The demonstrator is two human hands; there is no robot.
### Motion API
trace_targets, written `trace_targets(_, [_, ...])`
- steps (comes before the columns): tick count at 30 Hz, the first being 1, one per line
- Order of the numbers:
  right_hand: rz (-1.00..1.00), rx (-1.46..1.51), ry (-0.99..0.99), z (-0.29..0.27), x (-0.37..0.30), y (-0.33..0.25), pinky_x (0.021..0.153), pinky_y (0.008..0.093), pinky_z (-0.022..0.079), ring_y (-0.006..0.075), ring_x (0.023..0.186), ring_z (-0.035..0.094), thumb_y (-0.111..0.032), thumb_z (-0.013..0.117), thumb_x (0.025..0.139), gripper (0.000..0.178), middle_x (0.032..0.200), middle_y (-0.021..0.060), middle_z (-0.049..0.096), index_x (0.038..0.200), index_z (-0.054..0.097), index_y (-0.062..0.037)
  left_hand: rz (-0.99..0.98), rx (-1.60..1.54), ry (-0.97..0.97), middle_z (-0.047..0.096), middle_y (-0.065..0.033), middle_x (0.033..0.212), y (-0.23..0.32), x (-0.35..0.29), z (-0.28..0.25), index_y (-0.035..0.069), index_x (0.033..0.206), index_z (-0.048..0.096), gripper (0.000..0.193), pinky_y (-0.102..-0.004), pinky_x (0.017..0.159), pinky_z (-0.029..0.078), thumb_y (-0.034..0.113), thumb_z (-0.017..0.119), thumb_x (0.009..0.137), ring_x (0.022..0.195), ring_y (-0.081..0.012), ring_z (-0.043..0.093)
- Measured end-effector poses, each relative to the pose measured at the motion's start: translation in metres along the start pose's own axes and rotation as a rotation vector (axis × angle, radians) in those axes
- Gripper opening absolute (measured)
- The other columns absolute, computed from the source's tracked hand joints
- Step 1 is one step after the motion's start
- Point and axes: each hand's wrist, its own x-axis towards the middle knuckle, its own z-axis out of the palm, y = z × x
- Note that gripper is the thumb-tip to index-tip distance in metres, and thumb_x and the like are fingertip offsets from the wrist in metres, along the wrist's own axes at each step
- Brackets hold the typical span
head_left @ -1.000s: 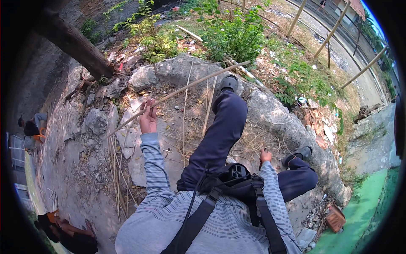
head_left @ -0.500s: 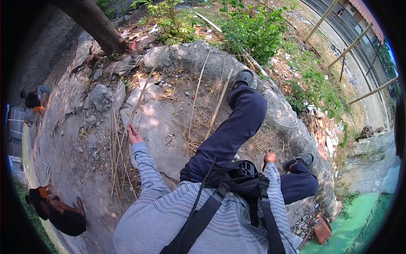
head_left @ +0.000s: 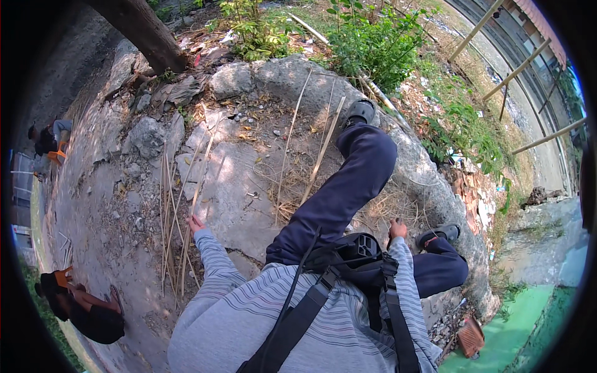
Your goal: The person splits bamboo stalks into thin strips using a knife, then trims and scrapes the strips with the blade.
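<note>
My left hand (head_left: 196, 223) is out to the left with its fingers closed round a thin, pale bamboo strip (head_left: 200, 186), low over the ground. Just beside this hand lies a loose bundle of long bamboo strips (head_left: 166, 230), some crossing one another. My right hand (head_left: 397, 229) rests near my bent right leg, its fingers curled; what they hold, if anything, is too small and dark to make out. Between my hands, a few more strips (head_left: 324, 151) lie along the ground by my outstretched leg, over a heap of fine shavings (head_left: 289, 208).
A rough stone rim (head_left: 292, 73) curves round the front and right, with green shrubs (head_left: 373, 50) beyond it. A tree trunk (head_left: 144, 37) rises at the far left. One person (head_left: 93, 311) sits at the lower left, another (head_left: 46, 140) farther off. A reddish brick (head_left: 471, 339) lies lower right.
My left hand has come slightly back toward me, and the strip in it has drawn back and lower, beside the bundle. My right hand has hardly moved.
</note>
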Motion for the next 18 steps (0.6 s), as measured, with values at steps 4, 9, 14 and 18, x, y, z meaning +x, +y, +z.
trace_targets(4, [-0.071,-0.148,0.208,-0.019,0.024,0.025,0.054,0.0375,0.054,0.0241,0.051,0.066,-0.040,0.075,0.079,0.044,0.059,0.0127,0.065,0.076,0.069,0.0037,-0.079,0.018,0.036,0.062,-0.0169,0.132,-0.038,-0.003,0.003,-0.004,0.134,0.054,0.056,-0.0250,0.104,0.055,0.036,0.068,0.097,0.118,-0.0235,0.064])
trace_targets(9, [0.034,-0.128,-0.013,-0.007,-0.005,0.006,0.098,0.0443,0.051,0.0422,0.108,0.068,-0.047,0.075,0.073,0.058,0.108,0.0281,0.071,0.105,0.076,0.0009,-0.002,0.054,-0.025,0.055,-0.0200,0.140,0.014,0.012,-0.001,-0.001,0.141,0.047,0.076,-0.0291,0.107,0.052,0.049,0.073,0.090,0.132,-0.0268,0.054])
trace_targets(14, [-0.048,-0.042,0.079,0.009,0.012,0.025,0.067,0.0410,0.057,0.0290,0.060,0.070,-0.043,0.074,0.077,0.047,0.062,0.0153,0.068,0.074,0.072,0.0031,-0.559,0.705,0.058,0.057,-0.0103,0.126,-0.057,-0.013,0.023,0.004,0.132,0.048,0.089,-0.0435,0.089,0.056,0.059,0.085,0.072,0.097,-0.0256,0.061])
trace_targets(18, [-0.237,-0.151,0.121,0.010,-0.014,0.010,0.060,0.0411,0.055,0.0277,0.054,0.067,-0.041,0.072,0.080,0.045,0.059,0.0147,0.065,0.070,0.069,0.0028,-0.127,1.564,-0.348,0.071,-0.0079,0.090,-0.155,-0.073,0.008,0.007,0.097,0.067,0.049,-0.0376,0.076,0.059,0.043,0.088,0.072,0.073,-0.0235,0.067])
